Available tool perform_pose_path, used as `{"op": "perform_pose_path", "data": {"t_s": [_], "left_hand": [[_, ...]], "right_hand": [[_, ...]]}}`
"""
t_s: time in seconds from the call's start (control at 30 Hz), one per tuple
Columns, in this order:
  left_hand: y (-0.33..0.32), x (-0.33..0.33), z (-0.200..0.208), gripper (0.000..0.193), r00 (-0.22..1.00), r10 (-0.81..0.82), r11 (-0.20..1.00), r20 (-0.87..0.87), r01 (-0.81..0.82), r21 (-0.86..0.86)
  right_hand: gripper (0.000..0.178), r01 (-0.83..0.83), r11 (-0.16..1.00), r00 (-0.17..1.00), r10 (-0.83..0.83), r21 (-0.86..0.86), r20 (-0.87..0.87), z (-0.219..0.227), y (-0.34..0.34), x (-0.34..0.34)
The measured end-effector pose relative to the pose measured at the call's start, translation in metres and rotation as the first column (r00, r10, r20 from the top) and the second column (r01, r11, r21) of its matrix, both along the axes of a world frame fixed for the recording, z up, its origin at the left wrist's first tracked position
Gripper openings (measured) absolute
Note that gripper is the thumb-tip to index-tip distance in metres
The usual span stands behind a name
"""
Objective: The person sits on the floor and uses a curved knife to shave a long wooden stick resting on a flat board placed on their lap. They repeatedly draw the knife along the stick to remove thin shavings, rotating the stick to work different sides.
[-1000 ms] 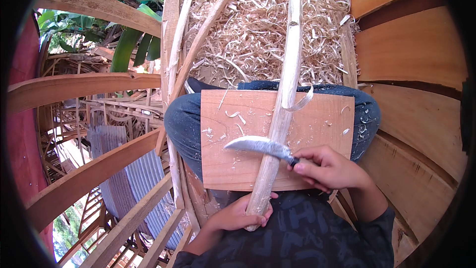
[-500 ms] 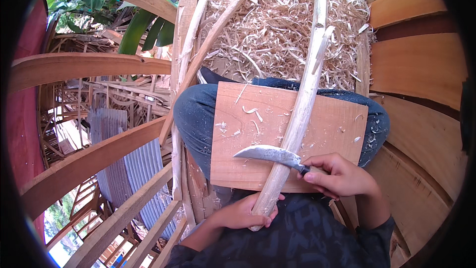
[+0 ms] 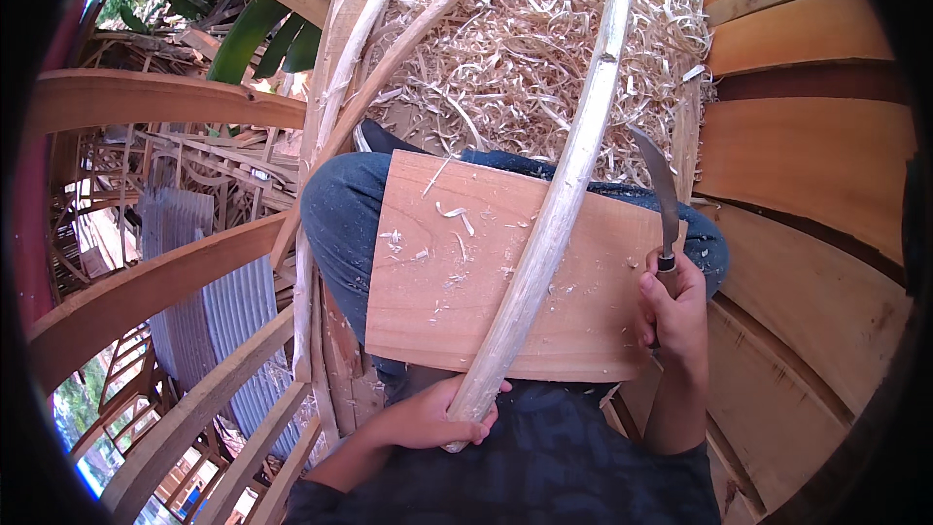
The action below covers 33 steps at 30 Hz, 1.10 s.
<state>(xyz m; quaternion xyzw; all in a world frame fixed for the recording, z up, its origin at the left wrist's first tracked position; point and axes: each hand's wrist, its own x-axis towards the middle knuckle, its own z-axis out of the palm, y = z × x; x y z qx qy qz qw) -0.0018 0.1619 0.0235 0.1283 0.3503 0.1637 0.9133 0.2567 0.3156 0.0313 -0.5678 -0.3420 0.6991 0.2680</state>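
Note:
A long, pale, peeled wooden pole [image 3: 546, 243] slants across a flat wooden board [image 3: 428, 292] that rests on my lap. My left hand [image 3: 442, 416] is wrapped round the pole's near end, close to my body. Off to the right, my right hand [image 3: 673, 306] grips the handle of a curved-blade knife [image 3: 661, 180]. The blade points away from me and upward, apart from the pole. Small curls of shaved wood [image 3: 455, 216] lie on the board.
Beyond my knees spreads a thick heap of wood shavings [image 3: 525, 58]. Slatted wooden planks [image 3: 807, 165] rise on the right. On the left run wooden rails [image 3: 165, 277], with two more poles [image 3: 418, 39] leaning beside them. Corrugated sheets [image 3: 238, 301] stand outside.
My right hand has lifted the knife off the pole and swung it right, turning the blade from leftward to pointing away. A raised sliver on the pole is gone. The view has shifted slightly.

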Motion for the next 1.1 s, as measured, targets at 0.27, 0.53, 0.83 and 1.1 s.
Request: {"op": "perform_pose_path", "data": {"t_s": [0.27,0.53,0.83,1.1], "left_hand": [[0.005,0.016,0.028,0.047,0.938,-0.017,0.996,-0.345,0.047,0.079],[0.014,0.011,0.065,0.057,0.76,-0.05,0.925,-0.648,0.28,0.257],[0.011,0.027,0.059,0.057,0.806,0.167,0.819,-0.568,0.207,0.535],[0.008,0.044,0.048,0.053,0.962,0.224,0.965,-0.158,-0.196,0.177]], "right_hand": [[0.029,-0.068,0.963,0.993,0.04,0.261,0.109,-0.017,-0.036,0.002],[0.027,-0.327,0.872,0.91,0.189,0.363,0.368,-0.007,-0.046,-0.004],[0.051,-0.233,0.874,0.972,0.194,0.427,0.133,-0.021,-0.056,0.01],[0.059,-0.499,0.742,0.792,0.18,0.448,0.583,0.009,-0.016,-0.013]]}}
